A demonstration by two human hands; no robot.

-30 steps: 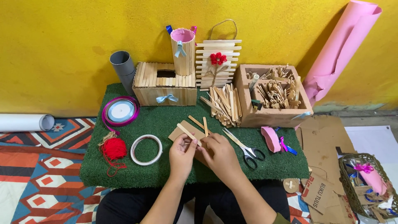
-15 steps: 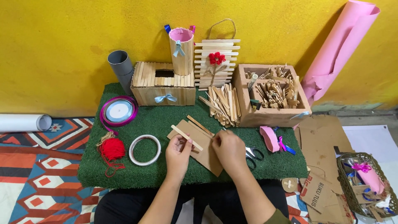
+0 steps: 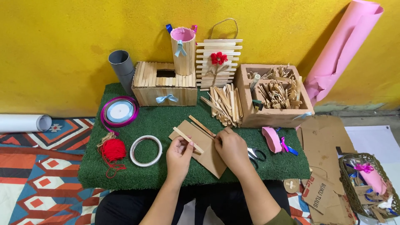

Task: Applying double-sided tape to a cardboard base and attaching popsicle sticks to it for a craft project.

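Both hands are working over a brown cardboard piece (image 3: 206, 150) lying on the green worktop (image 3: 166, 121). Left hand (image 3: 179, 156) is pinching a wooden craft stick (image 3: 188, 140) against the card; right hand (image 3: 231, 149) is pressing flat on the card, fingers closed over its edge. Keeping the card pinned and the stick level would likely be helping it seat straight. Behind them, an open wooden box (image 3: 273, 98) is holding loose sticks, and a stick-built box with a blue bow (image 3: 164, 84) is carrying a pink-lined stick cup (image 3: 183, 50).
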